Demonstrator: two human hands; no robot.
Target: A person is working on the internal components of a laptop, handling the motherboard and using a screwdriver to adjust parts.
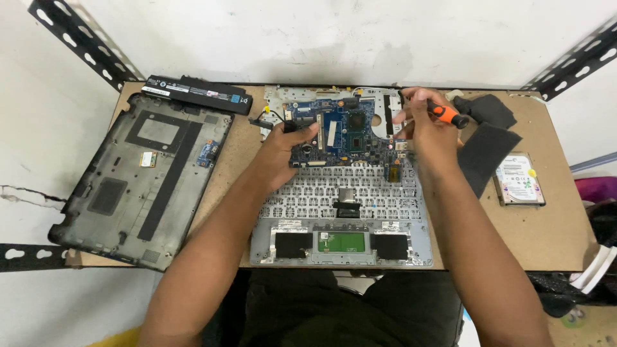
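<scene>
while the opened laptop chassis [340, 247] lies at the near middle of the brown table [559, 238], its blue circuit board [337, 135] sits at the far end above the keyboard underside. the left hand [286, 151] grips the board's left edge, fingers curled on it. the right hand [427, 128] is closed around an orange-handled screwdriver [450, 115] over the board's right edge. on the left lies the grey bottom cover [144, 180], with a black battery [196, 94] beyond it. to the right are dark pads [488, 144] and a hard drive [519, 180].
</scene>
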